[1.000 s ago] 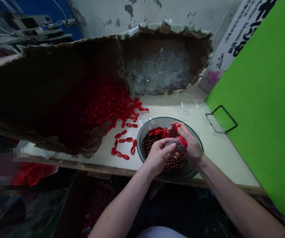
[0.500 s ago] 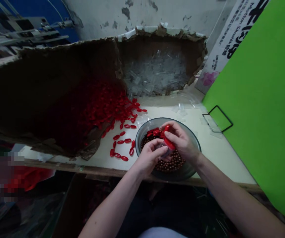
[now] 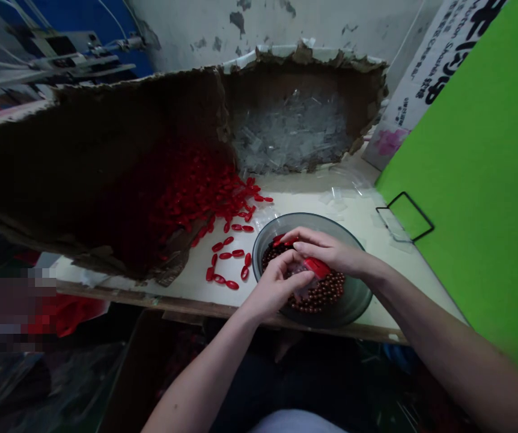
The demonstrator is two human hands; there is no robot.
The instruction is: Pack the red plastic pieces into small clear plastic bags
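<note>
My left hand [image 3: 277, 282] is closed on a small clear plastic sleeve [image 3: 303, 287] over the bowl. A glossy red oblong piece [image 3: 316, 267] lies between my two hands, against the underside of my right hand [image 3: 326, 249]. The right fingers curl over the bowl, close to more red pieces [image 3: 280, 240]; their tips are partly hidden. Below both hands stands a grey translucent bowl [image 3: 356, 288] with many shiny brown beads [image 3: 322, 297] in it.
Behind is a torn cardboard box [image 3: 38, 162], with a heap of red pieces [image 3: 196, 186] on one side and clear plastic sleeves [image 3: 290, 135] on the other. Several loose red pieces [image 3: 219, 279] lie left of the bowl. A green board [image 3: 479, 180] and a black wire frame [image 3: 414, 216] are at right.
My right hand has tilted lower over the bowl, its fingers reaching left toward the red pieces there. The red piece raised at its fingertips no longer shows. The view has shifted slightly.
</note>
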